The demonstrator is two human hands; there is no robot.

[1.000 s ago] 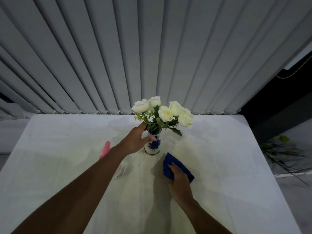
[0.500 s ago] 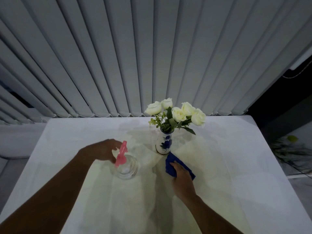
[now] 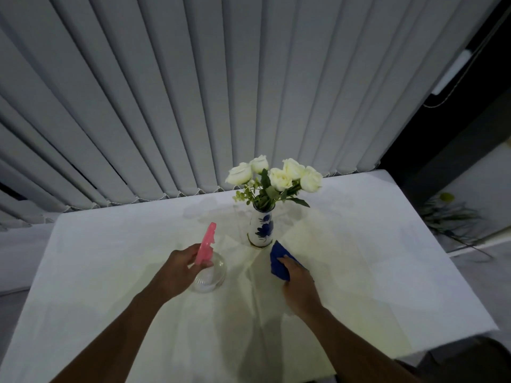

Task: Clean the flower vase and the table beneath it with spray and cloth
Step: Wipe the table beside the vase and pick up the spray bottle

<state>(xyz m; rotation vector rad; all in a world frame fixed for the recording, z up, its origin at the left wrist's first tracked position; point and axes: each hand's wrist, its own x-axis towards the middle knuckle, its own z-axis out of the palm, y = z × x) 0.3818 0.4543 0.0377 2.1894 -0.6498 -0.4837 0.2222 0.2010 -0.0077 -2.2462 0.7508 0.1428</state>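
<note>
Head view: vase stands between spray bottle and cloth.

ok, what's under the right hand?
A blue cloth lies under the right hand, pressed onto the white table. The cloth's near part and the tabletop beneath are covered.

left hand off vase, now gripping spray bottle

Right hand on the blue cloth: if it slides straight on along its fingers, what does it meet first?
Probably the base of the white vase with blue flowers; the right hand and blue cloth point up-left towards it, though depth is unclear.
</note>
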